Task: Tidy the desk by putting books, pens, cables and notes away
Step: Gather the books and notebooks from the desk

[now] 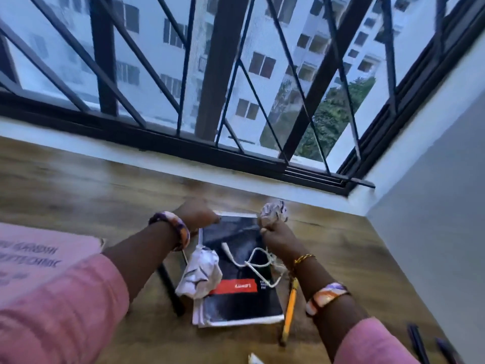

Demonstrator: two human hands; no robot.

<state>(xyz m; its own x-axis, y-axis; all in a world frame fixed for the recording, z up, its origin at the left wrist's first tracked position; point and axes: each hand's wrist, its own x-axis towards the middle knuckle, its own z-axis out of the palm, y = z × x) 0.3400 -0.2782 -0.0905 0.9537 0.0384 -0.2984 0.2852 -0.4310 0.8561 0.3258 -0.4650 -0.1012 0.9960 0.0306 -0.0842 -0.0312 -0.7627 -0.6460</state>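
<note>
While both hands are reaching over the dark book (237,271) on the wooden worktop (78,185), the right hand (278,236) is pinching a crumpled note (273,212) above the book's far right corner.

The left hand (196,214) is resting at the book's far left corner, its grip too blurred to tell. A second crumpled note (199,274) and a white cable (258,261) are lying on the cover; a yellow pencil (290,311) is lying just right of the book, and a pink sheet (34,256) far left.
</note>
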